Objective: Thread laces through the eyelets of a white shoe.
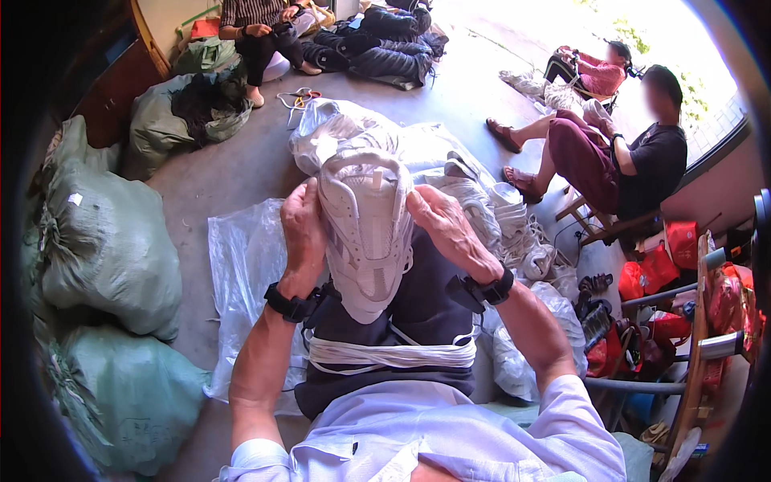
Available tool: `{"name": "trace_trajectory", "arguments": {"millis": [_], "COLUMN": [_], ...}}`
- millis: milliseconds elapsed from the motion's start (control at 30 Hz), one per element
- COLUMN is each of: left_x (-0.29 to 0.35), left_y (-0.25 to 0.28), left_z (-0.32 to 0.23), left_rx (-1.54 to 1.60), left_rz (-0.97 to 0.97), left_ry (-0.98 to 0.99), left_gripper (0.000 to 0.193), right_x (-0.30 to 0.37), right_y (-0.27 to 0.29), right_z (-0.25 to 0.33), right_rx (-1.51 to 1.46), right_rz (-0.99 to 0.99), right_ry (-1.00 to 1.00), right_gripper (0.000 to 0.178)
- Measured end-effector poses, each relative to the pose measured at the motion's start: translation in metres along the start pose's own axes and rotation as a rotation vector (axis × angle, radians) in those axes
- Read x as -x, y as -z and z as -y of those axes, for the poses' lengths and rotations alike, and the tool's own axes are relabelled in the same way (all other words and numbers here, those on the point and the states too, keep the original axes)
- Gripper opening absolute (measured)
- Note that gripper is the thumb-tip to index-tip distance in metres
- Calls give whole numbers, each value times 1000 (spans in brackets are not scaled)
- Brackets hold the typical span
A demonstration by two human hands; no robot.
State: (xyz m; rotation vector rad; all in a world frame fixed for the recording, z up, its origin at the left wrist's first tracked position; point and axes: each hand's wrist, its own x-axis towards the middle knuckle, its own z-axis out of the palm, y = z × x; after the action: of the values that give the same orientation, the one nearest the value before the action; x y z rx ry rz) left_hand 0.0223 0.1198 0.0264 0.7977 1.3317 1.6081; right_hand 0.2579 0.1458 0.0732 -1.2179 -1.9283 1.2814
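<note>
Above my lap I hold a white sneaker upper (371,233), its toe pointing toward me and its ankle opening facing away. My left hand (302,221) grips its left edge near the collar, fingers closed and partly hidden behind it. On the opposite side, my right hand (442,215) pinches the edge by the opening. No lace shows plainly threaded through its front. A bundle of white shoelaces (393,353) lies stretched across my dark-trousered thighs. Just beyond the upper sits a pile of white material in clear plastic (341,124).
More white shoe uppers (514,213) lie in a heap to the right. Large stuffed sacks (108,241) line the left side, and a plastic sheet (245,249) covers floor beside me. A rack with red items (699,321) stands right. Other people sit at the far side.
</note>
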Motion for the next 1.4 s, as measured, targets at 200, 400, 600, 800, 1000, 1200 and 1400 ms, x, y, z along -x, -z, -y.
{"name": "trace_trajectory", "arguments": {"millis": [200,400,600,800,1000,1200,1400], "left_x": [-3,10,24,12,6,-7,-45], "left_y": [-22,-11,13,45,38,27,28], "left_z": [-9,-7,-3,34,37,49,87], "left_rx": [142,-413,-87,327,299,607,735], "left_rz": [104,-11,-155,326,310,435,275], "left_ry": [-65,-139,369,440,361,440,500], "left_gripper": [36,30,41,41,37,32,33], "right_x": [19,-3,-5,-15,-13,-25,-57], "right_y": [-2,-5,-18,-10,-23,-20,-18], "right_z": [19,-10,-15,-20,-10,-2,-7], "right_rx": [-184,65,107,-85,66,274,297], "right_rz": [-177,-97,-123,-193,-155,-215,-234], "right_ry": [150,44,12,-2,114,77,0], "right_gripper": [69,70,58,62,64,66,61]}}
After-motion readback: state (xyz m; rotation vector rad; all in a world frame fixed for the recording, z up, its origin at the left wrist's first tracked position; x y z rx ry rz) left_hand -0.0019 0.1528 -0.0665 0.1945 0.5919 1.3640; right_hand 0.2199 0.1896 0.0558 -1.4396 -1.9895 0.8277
